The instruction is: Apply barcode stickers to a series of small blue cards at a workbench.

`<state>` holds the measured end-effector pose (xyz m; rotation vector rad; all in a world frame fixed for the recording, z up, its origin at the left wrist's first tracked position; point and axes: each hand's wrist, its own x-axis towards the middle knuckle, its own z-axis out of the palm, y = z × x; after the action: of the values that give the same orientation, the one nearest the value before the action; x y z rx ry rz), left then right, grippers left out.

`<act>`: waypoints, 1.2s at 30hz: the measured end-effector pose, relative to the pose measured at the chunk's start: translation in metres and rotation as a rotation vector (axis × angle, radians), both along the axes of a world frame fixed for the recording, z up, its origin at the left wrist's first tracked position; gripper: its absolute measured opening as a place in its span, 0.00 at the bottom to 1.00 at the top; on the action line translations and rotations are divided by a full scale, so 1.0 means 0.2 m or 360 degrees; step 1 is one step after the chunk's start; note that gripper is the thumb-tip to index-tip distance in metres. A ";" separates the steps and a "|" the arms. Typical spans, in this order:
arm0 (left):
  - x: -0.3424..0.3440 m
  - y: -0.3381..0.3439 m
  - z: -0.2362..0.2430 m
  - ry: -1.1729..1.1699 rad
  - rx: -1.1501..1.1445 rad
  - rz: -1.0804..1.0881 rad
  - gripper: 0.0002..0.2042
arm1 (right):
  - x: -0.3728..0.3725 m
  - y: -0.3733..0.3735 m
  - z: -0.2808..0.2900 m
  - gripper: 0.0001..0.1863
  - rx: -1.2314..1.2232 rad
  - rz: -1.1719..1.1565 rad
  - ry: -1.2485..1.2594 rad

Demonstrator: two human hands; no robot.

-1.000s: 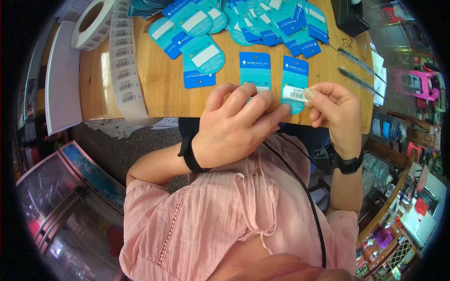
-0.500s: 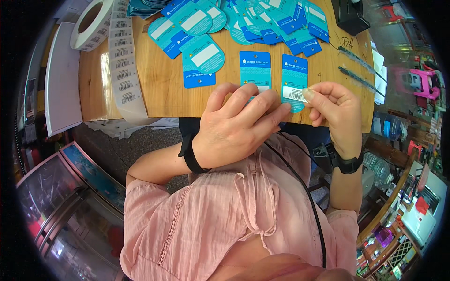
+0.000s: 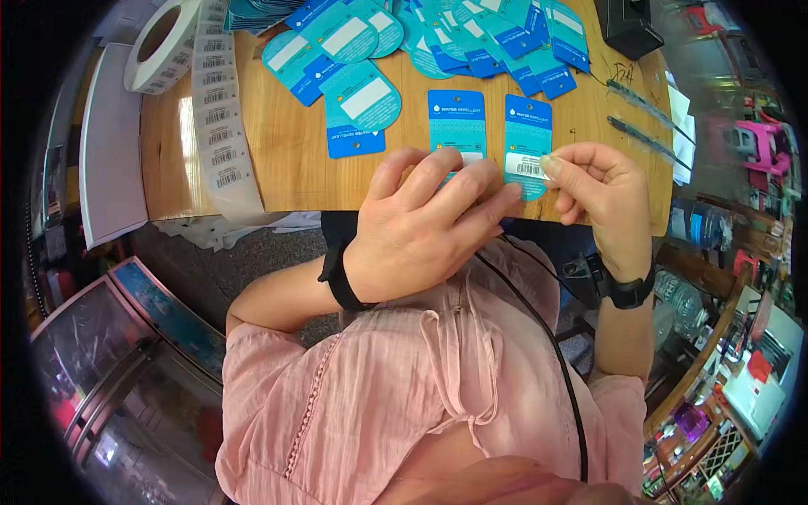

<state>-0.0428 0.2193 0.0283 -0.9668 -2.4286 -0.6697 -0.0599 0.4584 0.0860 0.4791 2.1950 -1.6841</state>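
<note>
Pale wood makes up the tabletop (image 3: 295, 177), its near edge running just in front of the person's body. Over that edge, the right hand (image 3: 602, 194) has thumb and bent forefinger pressed together, pinching the right end of a white barcode sticker (image 3: 528, 166); the other fingers are curled in. That sticker lies across the lower half of a blue and teal card (image 3: 528, 130), which is flat on the wood, blue end away from the person. The left hand (image 3: 429, 223) is arched, knuckles up, with one fingertip at the lower left of the same card; its thumb is hidden, so I cannot tell whether it grips anything. Its fingers cover the lower part of a second card (image 3: 457, 126), just left of the first and well lined up with it. Farther left, a round-ended card (image 3: 364, 94) overlaps another card (image 3: 355, 145) turned the other way. Beyond these, a loose pile of cards (image 3: 505, 42) spreads across the far side. Along the left runs a strip of stickers (image 3: 220, 135) beside its roll (image 3: 172, 71). On the right lie two slim dark pen-like tools (image 3: 648, 141), near a black box (image 3: 629, 29). A black watch (image 3: 627, 293) circles the right wrist, a black band (image 3: 341, 278) the left.
</note>
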 end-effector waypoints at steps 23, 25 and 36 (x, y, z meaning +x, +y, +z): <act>-0.01 -0.02 -0.03 0.0060 -0.0057 -0.0053 0.28 | 0.02 -0.07 -0.03 0.08 0.0120 -0.0067 0.0140; -0.01 -0.01 0.01 0.0048 -0.0108 -0.0069 0.17 | 0.03 -0.07 -0.03 0.07 0.0137 -0.0061 0.0165; -0.01 -0.01 0.02 0.0057 -0.0113 -0.0071 0.18 | 0.16 0.02 -0.07 0.31 0.1450 0.0686 0.1594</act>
<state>-0.0443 0.2172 0.0323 -1.0544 -2.4205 -0.5803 -0.0284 0.4632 0.0717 -0.8112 3.3578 -0.6080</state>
